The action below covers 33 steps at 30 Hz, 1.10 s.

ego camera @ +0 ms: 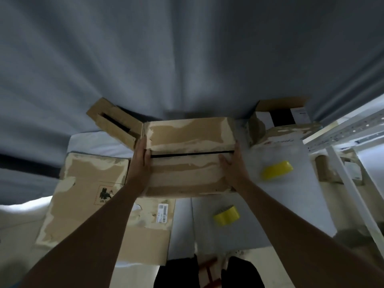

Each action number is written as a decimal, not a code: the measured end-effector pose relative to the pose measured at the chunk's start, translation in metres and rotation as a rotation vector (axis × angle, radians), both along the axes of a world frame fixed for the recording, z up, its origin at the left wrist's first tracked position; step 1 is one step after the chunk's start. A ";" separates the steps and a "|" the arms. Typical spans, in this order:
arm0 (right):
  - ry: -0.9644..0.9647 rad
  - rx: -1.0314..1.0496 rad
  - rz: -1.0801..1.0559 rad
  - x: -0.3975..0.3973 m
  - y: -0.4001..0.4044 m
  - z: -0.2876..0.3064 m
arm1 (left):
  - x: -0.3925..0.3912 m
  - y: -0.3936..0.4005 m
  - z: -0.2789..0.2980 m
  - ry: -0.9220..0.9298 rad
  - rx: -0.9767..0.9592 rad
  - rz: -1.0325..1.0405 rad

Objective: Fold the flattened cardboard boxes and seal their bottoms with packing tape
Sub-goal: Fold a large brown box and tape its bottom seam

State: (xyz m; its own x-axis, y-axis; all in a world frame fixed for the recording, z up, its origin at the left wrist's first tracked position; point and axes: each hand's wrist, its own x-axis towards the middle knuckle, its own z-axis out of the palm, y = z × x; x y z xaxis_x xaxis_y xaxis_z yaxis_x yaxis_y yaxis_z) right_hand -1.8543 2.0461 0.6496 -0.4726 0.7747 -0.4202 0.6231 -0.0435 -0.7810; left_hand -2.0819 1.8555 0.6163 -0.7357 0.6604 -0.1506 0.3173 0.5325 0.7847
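Lying flat along the left edge of the white bench (307,196) was a flattened cardboard sheet (87,196), printed with a dark hazard mark and bearing a barcode label near its inner side. Beyond it, toward the far left corner, stood a second carton (113,121) tilted on edge, a dark slot showing between its flaps.

At the middle of the bench, near the far edge, sat the folded box (187,156), bottom upward, its two long flaps brought nearly together with a thin dark gap running across between them. The left hand (142,154) pressed flat against the box's left end, fingers straight and close together. The right hand (232,163) lay on the right end, fingers straight over the near flap, thumb extended along the top. Neither hand pinched anything.

Right of the box, one yellow tape roll (277,170) lay on the bench; a second yellow roll (226,215) lay nearer the front edge. At the far right corner rested an opened carton (280,119) with a white label. A white metal frame (342,129) ran along the right edge, a brown cardboard tube (324,169) beside it.
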 end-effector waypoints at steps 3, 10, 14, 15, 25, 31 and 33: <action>-0.076 0.037 -0.026 -0.004 -0.011 0.002 | -0.004 -0.001 0.011 -0.082 0.029 -0.016; -0.205 0.113 0.012 0.013 -0.002 -0.003 | 0.026 0.000 0.001 -0.089 -0.004 0.068; -0.229 0.170 0.036 0.023 0.004 -0.005 | 0.030 0.005 0.003 -0.062 -0.022 0.063; -0.226 0.175 0.024 0.029 0.007 -0.007 | 0.035 0.009 0.005 -0.062 -0.021 0.058; -0.098 0.135 -0.046 0.032 0.017 -0.004 | 0.043 0.019 0.033 -0.079 -0.041 0.084; -0.107 0.092 0.036 -0.010 -0.035 0.004 | 0.005 -0.025 0.080 -0.127 -0.092 0.141; -0.136 0.079 0.054 -0.014 -0.031 0.004 | 0.004 -0.026 0.079 -0.175 -0.078 0.184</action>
State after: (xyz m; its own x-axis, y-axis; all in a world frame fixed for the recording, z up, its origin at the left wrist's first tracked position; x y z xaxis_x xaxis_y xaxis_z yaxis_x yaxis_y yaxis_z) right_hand -1.8687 2.0150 0.6532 -0.4574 0.7830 -0.4215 0.7227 0.0512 -0.6892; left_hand -2.0778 1.8293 0.6954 -0.8004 0.4994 -0.3317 0.0726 0.6300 0.7732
